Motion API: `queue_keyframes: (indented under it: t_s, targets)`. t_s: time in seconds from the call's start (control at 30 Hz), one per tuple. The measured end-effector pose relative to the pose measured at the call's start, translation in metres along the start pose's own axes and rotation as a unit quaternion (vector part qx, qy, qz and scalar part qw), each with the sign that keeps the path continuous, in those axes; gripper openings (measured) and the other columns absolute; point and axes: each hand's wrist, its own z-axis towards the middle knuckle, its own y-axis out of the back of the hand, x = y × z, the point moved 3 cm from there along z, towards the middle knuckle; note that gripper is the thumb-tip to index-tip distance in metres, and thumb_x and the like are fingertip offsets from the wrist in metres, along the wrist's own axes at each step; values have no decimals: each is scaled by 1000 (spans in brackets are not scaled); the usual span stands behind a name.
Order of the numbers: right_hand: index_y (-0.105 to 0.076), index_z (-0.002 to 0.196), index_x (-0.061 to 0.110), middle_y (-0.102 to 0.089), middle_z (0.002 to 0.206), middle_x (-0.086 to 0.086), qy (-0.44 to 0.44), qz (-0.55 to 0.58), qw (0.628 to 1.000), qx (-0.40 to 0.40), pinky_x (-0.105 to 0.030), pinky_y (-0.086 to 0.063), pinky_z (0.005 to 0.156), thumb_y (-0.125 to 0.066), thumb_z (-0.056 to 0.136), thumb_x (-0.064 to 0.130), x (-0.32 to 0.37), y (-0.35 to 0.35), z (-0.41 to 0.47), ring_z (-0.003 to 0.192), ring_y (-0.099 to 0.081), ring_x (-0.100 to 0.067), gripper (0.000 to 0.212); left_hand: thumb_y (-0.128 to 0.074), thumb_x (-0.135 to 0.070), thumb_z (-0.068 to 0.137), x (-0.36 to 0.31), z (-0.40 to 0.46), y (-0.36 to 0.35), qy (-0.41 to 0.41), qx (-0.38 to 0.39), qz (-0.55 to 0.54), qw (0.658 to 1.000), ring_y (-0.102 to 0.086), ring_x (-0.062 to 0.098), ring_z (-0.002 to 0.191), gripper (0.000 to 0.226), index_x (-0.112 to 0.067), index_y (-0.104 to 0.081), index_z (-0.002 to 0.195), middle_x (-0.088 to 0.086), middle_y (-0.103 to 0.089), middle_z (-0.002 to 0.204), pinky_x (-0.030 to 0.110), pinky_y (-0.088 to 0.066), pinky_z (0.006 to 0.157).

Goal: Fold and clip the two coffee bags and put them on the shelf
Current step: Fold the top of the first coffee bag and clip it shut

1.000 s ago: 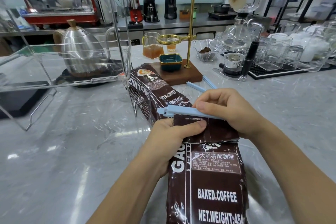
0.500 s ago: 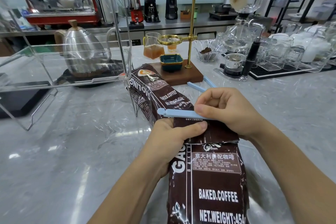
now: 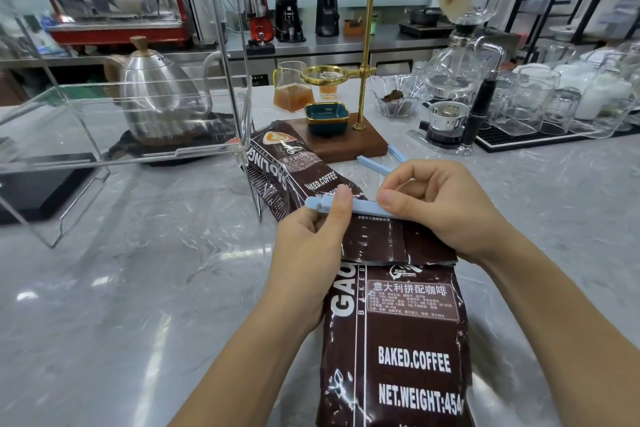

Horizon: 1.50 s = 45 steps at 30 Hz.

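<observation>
Pinched on blue clip: left hand thumb presses its left end, right hand fingers closed over its right end. Clip sits across folded top of near coffee bag, lying at counter's near edge. Second coffee bag lies behind, beside clear shelf. Spare clip mid-counter.
</observation>
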Motion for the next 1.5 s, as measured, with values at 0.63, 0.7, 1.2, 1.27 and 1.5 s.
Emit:
queue_keyframes:
  t_s: [0.63, 0.7, 1.2, 1.27, 1.5]
  targets:
    - [-71, 76, 13, -71, 73, -19, 9, -8, 1000, 18, -29, -54, 61, -77, 69, 21, 0, -1, 0, 65, -65, -25, 11, -69, -17, 91, 3, 5, 2, -34, -16, -71, 997, -66, 35, 74, 19, -2, -76, 83, 24, -70, 79, 57, -56, 79]
    - [-71, 76, 13, -71, 73, -17, 10, -7, 1000, 23, -28, -54, 61, -77, 70, 20, -1, -1, 0, 65, -65, -24, 11, -69, -17, 91, 3, 5, 3, -42, -21, -68, 997, -65, 33, 73, 19, 0, -75, 85, 23, -69, 79, 53, -57, 77]
    - [-71, 97, 17, -73, 83, -11, -43, 135, 989, 42, -28, -58, 57, -66, 83, 25, -4, -1, 2, 66, -71, -22, 17, -64, -29, 96, -12, 4, 14, -105, -88, -29, 990, -71, 29, 74, 27, -11, -71, 77, 20, -76, 84, 35, -61, 60]
    - [-69, 108, 21, -75, 97, -10, -63, 122, 987, 87, -37, -60, 74, -74, 78, 37, -9, -2, 2, 84, -73, -25, 34, -65, -32, 95, -19, 2, 19, -124, -109, -44, 985, -73, 28, 73, 27, -15, -70, 74, 18, -79, 85, 36, -63, 59]
    - [-64, 116, 12, -74, 112, -6, -57, 49, 980, 183, -29, -55, 82, -69, 80, 26, -9, -19, -9, 102, -70, -22, 39, -64, -43, 80, -36, 0, 27, -211, -131, -63, 967, -76, 12, 72, 29, -18, -76, 92, 1, -78, 80, 27, -61, 58]
